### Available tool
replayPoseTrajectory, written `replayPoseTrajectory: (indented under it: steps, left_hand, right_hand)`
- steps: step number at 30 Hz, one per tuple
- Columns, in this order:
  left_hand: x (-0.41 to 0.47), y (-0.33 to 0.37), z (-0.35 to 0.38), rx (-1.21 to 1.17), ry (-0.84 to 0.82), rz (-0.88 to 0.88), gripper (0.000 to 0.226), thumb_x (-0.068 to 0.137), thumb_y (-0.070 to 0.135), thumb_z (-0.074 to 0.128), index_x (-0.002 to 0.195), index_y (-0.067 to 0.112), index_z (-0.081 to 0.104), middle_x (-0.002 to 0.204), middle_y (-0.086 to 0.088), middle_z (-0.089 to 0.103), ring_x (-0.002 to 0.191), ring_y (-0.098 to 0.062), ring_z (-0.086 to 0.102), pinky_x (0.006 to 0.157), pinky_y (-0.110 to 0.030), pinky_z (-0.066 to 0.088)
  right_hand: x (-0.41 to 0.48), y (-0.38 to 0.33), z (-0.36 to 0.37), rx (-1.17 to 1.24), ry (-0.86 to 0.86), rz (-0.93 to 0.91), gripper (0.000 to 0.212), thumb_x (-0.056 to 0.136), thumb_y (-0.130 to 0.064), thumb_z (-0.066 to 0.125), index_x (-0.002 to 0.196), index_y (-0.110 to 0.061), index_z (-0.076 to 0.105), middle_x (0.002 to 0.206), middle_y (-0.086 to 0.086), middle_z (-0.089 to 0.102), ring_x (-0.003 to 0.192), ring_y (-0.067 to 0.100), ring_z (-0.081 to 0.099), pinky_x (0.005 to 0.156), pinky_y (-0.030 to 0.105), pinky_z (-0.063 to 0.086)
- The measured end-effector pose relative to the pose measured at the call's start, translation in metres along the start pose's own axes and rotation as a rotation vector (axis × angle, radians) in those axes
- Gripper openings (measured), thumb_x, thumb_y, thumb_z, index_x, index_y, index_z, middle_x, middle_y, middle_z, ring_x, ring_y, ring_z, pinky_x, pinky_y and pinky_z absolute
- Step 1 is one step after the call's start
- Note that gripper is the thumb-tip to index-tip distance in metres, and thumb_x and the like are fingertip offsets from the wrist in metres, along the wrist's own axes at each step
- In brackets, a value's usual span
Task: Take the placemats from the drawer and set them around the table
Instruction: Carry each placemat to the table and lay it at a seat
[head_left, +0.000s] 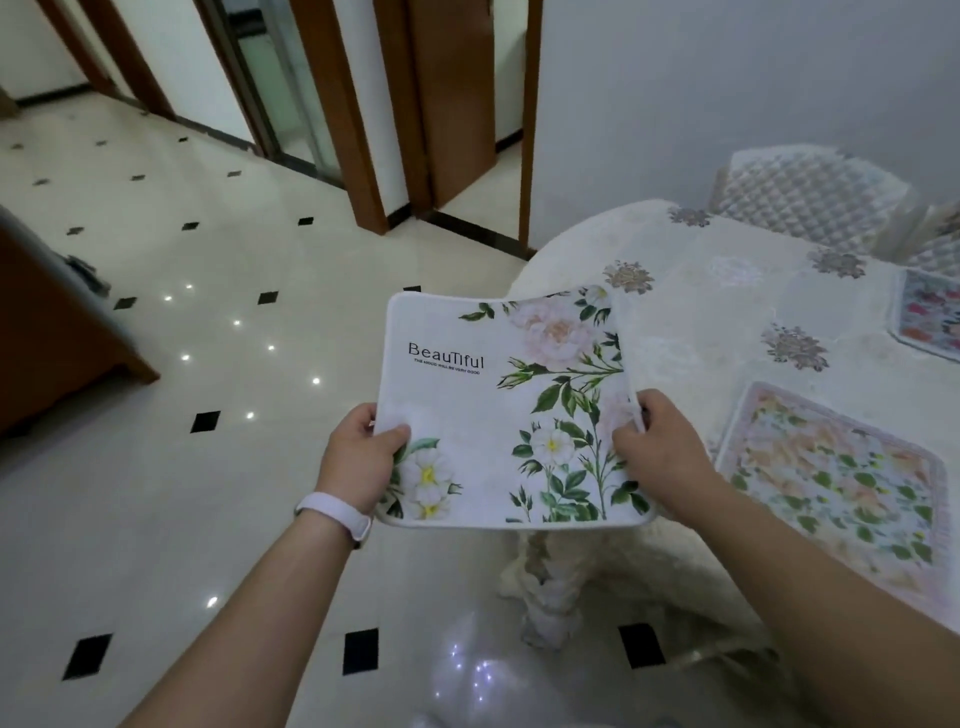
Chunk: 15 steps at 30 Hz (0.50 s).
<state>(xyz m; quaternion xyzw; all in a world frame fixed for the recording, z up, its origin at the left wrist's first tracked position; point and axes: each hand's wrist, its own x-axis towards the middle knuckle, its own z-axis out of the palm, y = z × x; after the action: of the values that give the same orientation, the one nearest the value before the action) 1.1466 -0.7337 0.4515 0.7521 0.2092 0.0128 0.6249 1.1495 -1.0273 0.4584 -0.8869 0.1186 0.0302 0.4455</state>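
While our left hand (358, 462) and right hand (660, 457) each clamp a side edge of the white floral placemat (498, 415) marked "BeauTiful", we hold it in the air, its right part over the corner of the worktop (701, 317). Farther on, an orange-flowered placemat (831, 483) lies flat on the worktop; beyond it a third placemat (930, 317) lies near a quilted chair (810, 208).
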Motion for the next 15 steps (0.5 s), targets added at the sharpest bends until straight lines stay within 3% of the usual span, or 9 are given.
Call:
replayPoseTrajectory:
  steps: [8, 13, 15]
  left_hand:
    - [0.033, -0.034, -0.151, -0.071, 0.137, -0.063, 0.012, 0.085, 0.006, 0.063, 0.092, 0.016, 0.065, 0.091, -0.007, 0.073, 0.082, -0.027, 0.071, 0.079, -0.043, 0.057]
    - [0.055, -0.045, -0.208, -0.126, 0.223, -0.088, 0.015, 0.082, 0.007, 0.065, 0.089, 0.019, 0.064, 0.091, -0.009, 0.073, 0.083, -0.029, 0.07, 0.079, -0.045, 0.057]
    - [0.063, -0.05, -0.223, -0.155, 0.26, -0.1, 0.016, 0.08, 0.007, 0.065, 0.09, 0.019, 0.066, 0.09, -0.009, 0.073, 0.083, -0.03, 0.07, 0.079, -0.046, 0.057]
  right_hand:
    - [-0.012, -0.1, 0.127, 0.029, -0.102, -0.079, 0.015, 0.092, -0.014, 0.05, 0.105, -0.022, 0.051, 0.087, -0.002, 0.062, 0.072, 0.016, 0.061, 0.053, 0.028, 0.043]
    - [-0.002, -0.141, 0.18, -0.025, -0.154, -0.173, 0.012, 0.091, -0.013, 0.051, 0.102, -0.018, 0.052, 0.081, 0.002, 0.059, 0.065, 0.014, 0.054, 0.051, 0.028, 0.036]
    - [0.007, -0.154, 0.197, -0.019, -0.174, -0.18, 0.017, 0.089, -0.012, 0.052, 0.105, -0.019, 0.053, 0.087, 0.001, 0.061, 0.072, 0.015, 0.057, 0.056, 0.029, 0.041]
